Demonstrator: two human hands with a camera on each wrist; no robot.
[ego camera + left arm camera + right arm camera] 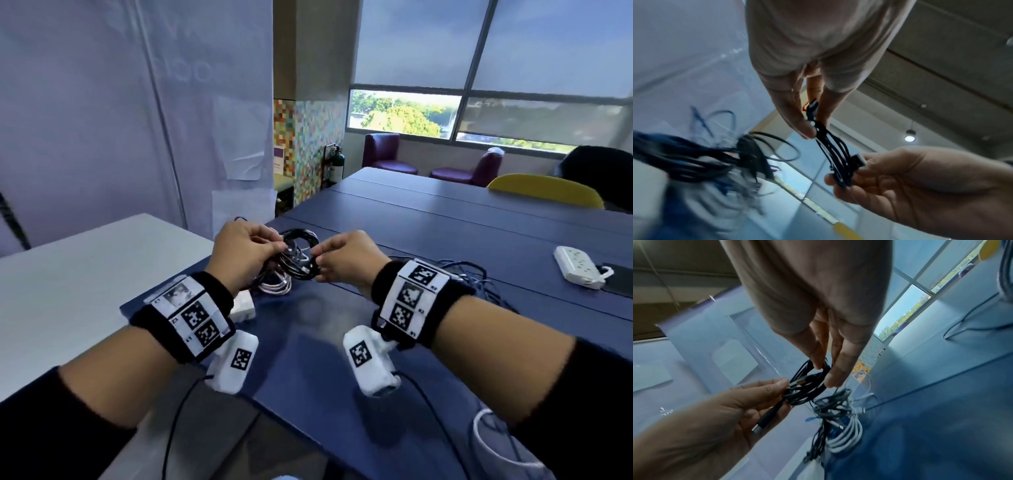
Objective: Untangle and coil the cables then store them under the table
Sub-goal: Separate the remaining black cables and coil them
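Both the left hand (241, 255) and right hand (344, 260) are pinching the black USB cable coil (299, 255) above the blue table (445, 233), apparently finishing coiling; tucking its loose plug end likely comes next.

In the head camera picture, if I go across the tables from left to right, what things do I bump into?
White table → left hand → black cable coil → right hand → tangle of blue cables → white power strip.

My left hand (239, 255) and right hand (346, 260) meet mid-frame, forearms angled inward (both wrists banded), fingertips pinching the black cable coil (301, 255).
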